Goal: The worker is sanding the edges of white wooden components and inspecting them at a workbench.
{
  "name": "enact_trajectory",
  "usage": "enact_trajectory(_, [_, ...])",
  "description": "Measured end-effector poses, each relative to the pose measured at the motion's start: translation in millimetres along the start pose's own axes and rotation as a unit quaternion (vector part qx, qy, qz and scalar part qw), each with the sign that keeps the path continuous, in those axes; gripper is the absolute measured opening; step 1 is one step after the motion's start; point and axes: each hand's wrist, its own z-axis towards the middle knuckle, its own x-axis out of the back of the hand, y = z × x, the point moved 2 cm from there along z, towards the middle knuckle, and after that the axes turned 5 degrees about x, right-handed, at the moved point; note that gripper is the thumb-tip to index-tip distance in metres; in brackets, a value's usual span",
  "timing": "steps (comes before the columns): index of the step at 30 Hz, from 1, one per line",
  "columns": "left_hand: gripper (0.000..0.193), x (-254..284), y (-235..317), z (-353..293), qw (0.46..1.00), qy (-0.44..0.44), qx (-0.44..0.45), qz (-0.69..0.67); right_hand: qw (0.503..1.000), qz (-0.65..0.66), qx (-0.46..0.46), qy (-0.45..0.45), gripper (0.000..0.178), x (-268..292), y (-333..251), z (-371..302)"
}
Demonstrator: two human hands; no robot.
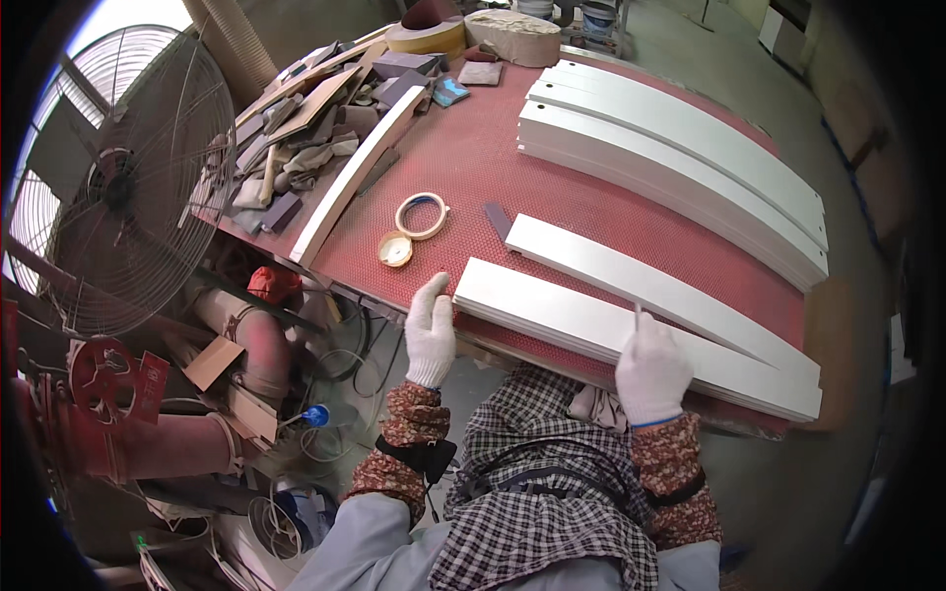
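Left hand (pixel 431 330) flat, fingers spread, steadying near board (pixel 631 335) at its nine-o'clock end. Right hand (pixel 650 369) clenched round thin tool (pixel 638 317) at five o'clock. Best to press firmly, stroke along the edge.

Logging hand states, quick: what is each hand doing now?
Left hand: open, flat on the end of the near white board.
Right hand: closed on a thin tool, too small to identify.

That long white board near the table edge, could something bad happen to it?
Maybe. The white board sits right at the near edge of the red table, so a push from the left hand could tip it off. The right hand holds a thin tool on it; a slip might scratch the paint.
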Motion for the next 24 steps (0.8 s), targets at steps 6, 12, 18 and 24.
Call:
enact_trajectory(6, [0.041,8.0,-12.1,-4.0,0.986,0.012,-0.136,0.097,0.979,0.093,0.173,-0.059,0.023,-40.6,-173.9,50.0])
enact_trajectory(12, [0.054,27.4,-30.7,-0.1,0.963,-0.050,-0.226,0.141,0.971,0.110,0.213,-0.025,0.017,-39.0,-224.1,61.3])
enact_trajectory(18, [0.059,54.8,-16.0,-9.9,0.968,-0.019,-0.206,0.145,0.993,-0.004,0.116,-0.014,0.024,-41.8,-167.0,42.9])
enact_trajectory(24, [0.058,31.9,-37.3,-0.3,0.986,-0.079,-0.106,0.101,0.967,0.077,0.241,-0.041,0.037,-43.2,-231.3,29.5])
